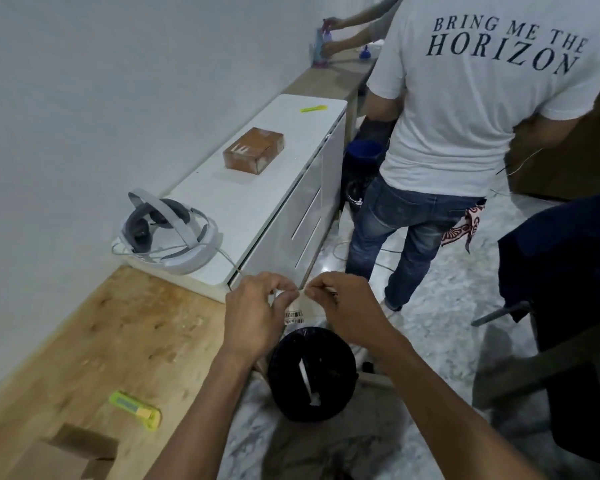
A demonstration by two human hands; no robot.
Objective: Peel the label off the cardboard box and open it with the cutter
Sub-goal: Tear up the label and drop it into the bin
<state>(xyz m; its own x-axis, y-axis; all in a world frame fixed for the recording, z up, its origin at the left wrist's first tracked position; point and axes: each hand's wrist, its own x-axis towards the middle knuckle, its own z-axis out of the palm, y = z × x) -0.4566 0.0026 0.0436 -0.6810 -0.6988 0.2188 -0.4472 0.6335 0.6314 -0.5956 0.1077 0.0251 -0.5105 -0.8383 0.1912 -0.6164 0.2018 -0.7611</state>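
Observation:
A white label (pixel 296 311) with a barcode hangs between my two hands, above a black bin (pixel 312 374) on the floor. My left hand (pixel 255 311) and my right hand (pixel 347 306) each pinch its top edge. An open cardboard box (pixel 66 453) sits at the wooden table's near left corner, its flaps up. A yellow-green cutter (pixel 136 409) lies on the wooden table (pixel 118 341) just beyond the box, away from both hands.
A white cabinet (pixel 257 188) carries a headset (pixel 168 232), a second cardboard box (pixel 253 150) and another yellow-green cutter (pixel 314 108). A person in a white T-shirt (pixel 465 98) stands close ahead on the right. A dark chair (pixel 561 271) is at right.

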